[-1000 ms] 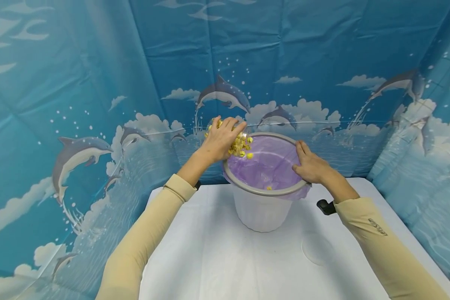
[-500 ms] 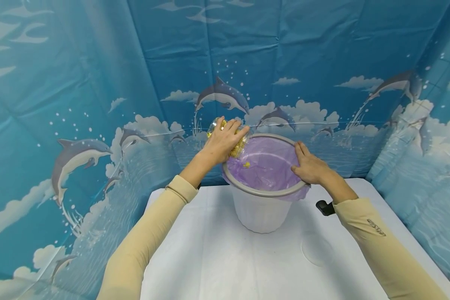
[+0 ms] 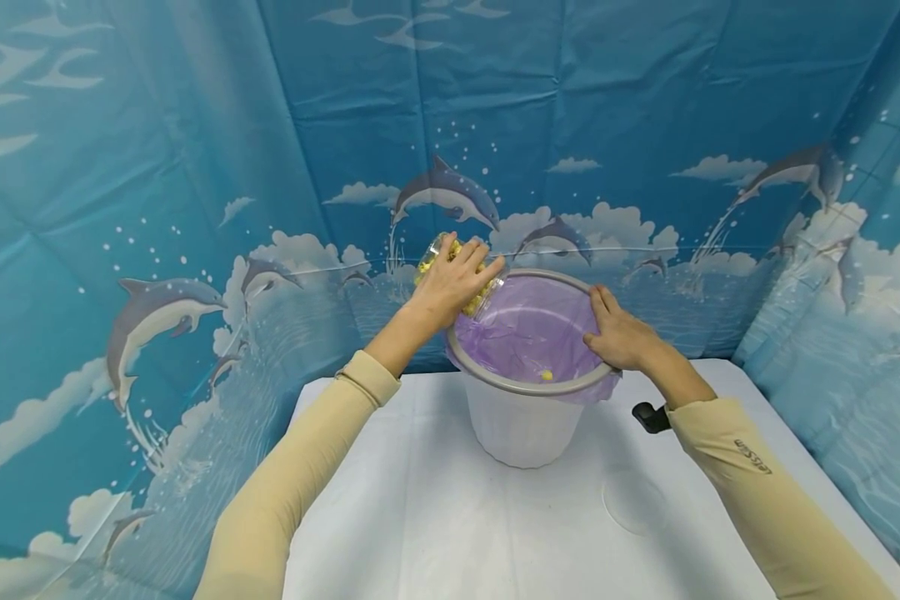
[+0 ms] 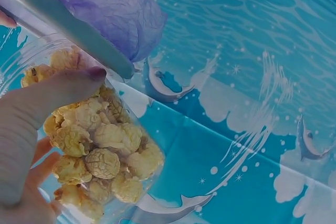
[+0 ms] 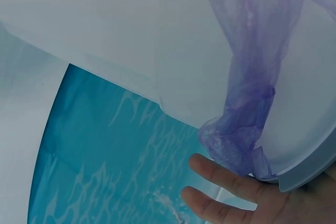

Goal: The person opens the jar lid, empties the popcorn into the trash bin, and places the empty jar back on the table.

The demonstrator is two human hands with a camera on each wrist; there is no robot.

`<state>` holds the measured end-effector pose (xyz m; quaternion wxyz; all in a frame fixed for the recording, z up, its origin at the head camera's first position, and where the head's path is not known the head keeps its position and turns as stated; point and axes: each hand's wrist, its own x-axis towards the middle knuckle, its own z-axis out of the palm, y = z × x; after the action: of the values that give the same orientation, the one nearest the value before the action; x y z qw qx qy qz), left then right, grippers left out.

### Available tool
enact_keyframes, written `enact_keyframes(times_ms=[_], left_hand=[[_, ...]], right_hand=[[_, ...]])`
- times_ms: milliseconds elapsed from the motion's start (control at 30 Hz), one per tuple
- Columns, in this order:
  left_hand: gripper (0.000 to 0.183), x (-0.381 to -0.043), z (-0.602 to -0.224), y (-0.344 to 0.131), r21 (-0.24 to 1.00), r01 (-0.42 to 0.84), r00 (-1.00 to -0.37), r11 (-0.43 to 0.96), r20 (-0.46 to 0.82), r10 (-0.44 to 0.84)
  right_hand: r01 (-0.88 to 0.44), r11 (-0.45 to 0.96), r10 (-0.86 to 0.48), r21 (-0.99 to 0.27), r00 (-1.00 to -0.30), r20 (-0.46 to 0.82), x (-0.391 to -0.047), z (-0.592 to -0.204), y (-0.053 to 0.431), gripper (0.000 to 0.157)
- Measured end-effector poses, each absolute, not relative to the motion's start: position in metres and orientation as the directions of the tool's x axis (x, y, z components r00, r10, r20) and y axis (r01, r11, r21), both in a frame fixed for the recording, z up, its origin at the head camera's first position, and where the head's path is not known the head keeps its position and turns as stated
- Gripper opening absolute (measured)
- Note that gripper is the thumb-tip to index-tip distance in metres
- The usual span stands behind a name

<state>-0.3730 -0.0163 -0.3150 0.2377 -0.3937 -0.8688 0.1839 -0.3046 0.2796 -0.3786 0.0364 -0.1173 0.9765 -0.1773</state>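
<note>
My left hand (image 3: 453, 283) grips a clear jar (image 3: 428, 257) of yellow popcorn (image 4: 102, 163), its thumb across the jar in the left wrist view. Tilted mouth-down to the right, the jar overlaps the left rim of a white trash bin (image 3: 525, 425). A purple bag (image 3: 521, 321) lines the bin and folds over its grey rim. One popcorn piece (image 3: 547, 375) shows against the bag near the front. On the bin's right side, my right hand (image 3: 624, 335) holds the rim, with two fingers (image 5: 226, 177) visible outside the bin in the right wrist view.
The bin stands on a white-covered table (image 3: 450, 517), toward its back edge. A faint round outline (image 3: 633, 500) marks the tabletop at right. Blue dolphin-print sheeting (image 3: 495, 100) closes off the back and both sides. A black piece (image 3: 651, 417) sticks out by the right cuff.
The jar has tilted a little and shifted slightly right in my left hand. Popcorn spilling at its mouth has dropped into the bin. My right hand keeps its place on the rim.
</note>
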Motion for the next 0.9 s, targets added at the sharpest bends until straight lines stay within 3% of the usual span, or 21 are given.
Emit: enact_keyframes(times_ms=[400, 900], left_hand=[[0.072, -0.3713, -0.3146, -0.0142, -0.610, 0.532, -0.567, 0.587, 0.258, 0.782], [0.061, -0.3700, -0.3168, -0.0113, -0.700, 0.488, -0.530, 0.522, 0.237, 0.814]], right_hand=[[-0.219, 0.908, -0.246, -0.356, -0.969, -0.031, -0.3047, -0.3786, 0.2795, 0.081], [-0.219, 0.909, -0.246, -0.354, -0.969, -0.032, -0.3035, -0.3774, 0.2788, 0.082]])
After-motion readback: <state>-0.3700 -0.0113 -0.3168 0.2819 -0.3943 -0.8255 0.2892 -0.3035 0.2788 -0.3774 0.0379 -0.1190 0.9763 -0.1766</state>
